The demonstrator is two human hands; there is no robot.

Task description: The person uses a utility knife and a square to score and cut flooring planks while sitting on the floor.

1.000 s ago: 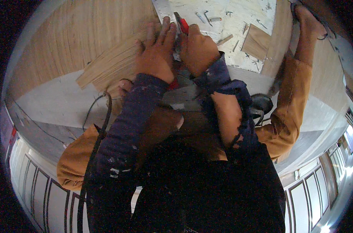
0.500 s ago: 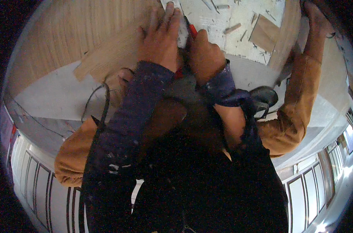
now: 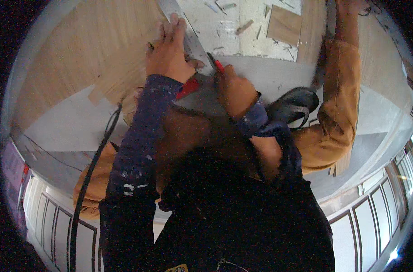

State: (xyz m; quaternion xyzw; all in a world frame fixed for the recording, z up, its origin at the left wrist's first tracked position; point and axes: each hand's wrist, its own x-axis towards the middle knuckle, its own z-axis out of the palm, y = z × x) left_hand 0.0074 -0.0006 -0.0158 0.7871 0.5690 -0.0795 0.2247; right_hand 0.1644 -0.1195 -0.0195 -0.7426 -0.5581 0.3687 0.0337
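My left hand (image 3: 169, 55) lies flat with fingers spread, pressing a long metal straightedge (image 3: 184, 28) onto a wood-look plank (image 3: 120, 79). My right hand (image 3: 236, 89) is closed around a red-handled knife (image 3: 218, 67), whose tip sits against the right edge of the straightedge. A red part (image 3: 188, 88) shows under my left wrist. Both my sleeves are dark blue with paint flecks.
Another person's orange-sleeved arm (image 3: 343, 77) reaches up the right side, beside a black shoe (image 3: 293, 103). A plank offcut (image 3: 283, 25) and small scraps lie on the pale floor (image 3: 243, 41) at the top. A black cable (image 3: 92, 172) runs down the left. Wood-look flooring (image 3: 66, 59) covers the upper left.
My right hand has drawn the knife back toward me along the straightedge. My left hand has stayed pressed on the straightedge, shifting slightly left in the picture.
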